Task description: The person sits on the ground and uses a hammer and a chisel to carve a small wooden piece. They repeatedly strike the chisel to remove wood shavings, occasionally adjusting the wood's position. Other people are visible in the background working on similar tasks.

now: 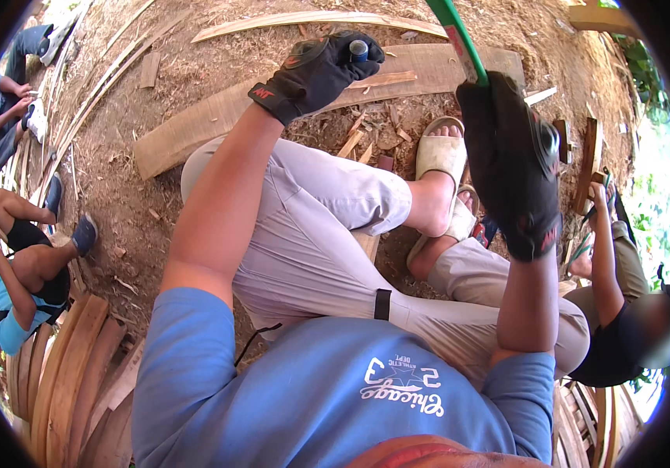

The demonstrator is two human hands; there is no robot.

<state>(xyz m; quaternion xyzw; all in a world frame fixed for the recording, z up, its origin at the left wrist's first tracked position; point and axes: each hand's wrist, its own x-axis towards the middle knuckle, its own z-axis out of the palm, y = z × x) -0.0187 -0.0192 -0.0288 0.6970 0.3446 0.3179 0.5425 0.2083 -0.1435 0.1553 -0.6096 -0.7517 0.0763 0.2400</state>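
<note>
In a black glove, my left hand (315, 74) is raised and closed round a short rod (359, 51) with a round blue end; the rest of it is hidden in the fist. My right hand (510, 156), gloved as well, grips a green bar (464, 43) with a pale label. That bar slants up past the top edge, so its far end is out of view. Under and beyond the left hand lies a broad curved wooden plank (194, 129) on the ground, with a thin split piece of wood (386, 79) on top.
Long thin strips (311, 19) and wood chips (354, 144) litter the dirt. Stacked curved boards (70, 366) stand at the lower left. Two people sit at the left, one in light blue (15, 281); another person (623, 327) is close on my right. My sandalled feet (440, 164) are in front.
</note>
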